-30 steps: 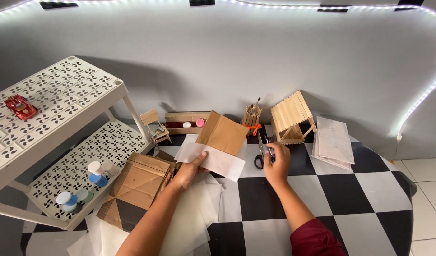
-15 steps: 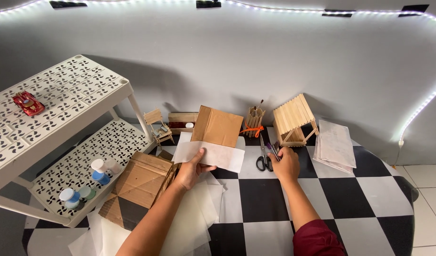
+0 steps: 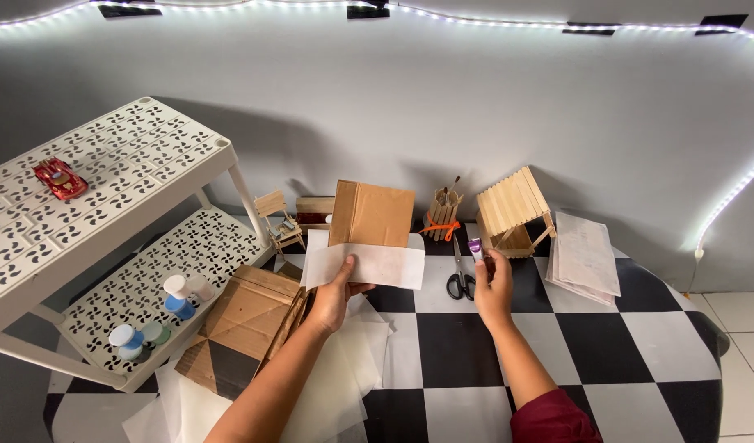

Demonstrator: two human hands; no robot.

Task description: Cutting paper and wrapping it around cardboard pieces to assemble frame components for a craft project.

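Cardboard piece [image 3: 371, 215] with white paper sheet [image 3: 365, 264] in your left hand [image 3: 334, 295]; right hand [image 3: 493, 283] pinches glue stick [image 3: 476, 248] just right of scissors [image 3: 460, 279]; bare checkered worktop [image 3: 607, 344] right of scissors.

The left hand [image 3: 334, 297] grips a cardboard piece [image 3: 372, 215] with a white paper sheet [image 3: 369, 264]; the right hand [image 3: 493, 287] — at its three o'clock — holds a glue stick [image 3: 475, 248] above scissors [image 3: 460, 279] on the tabletop [image 3: 656, 328].

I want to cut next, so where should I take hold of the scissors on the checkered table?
Probably by the black handle loops of the scissors, coming from above on the near side. They lie flat on the table, blades pointing away toward the stick cup, loops nearest the right hand.
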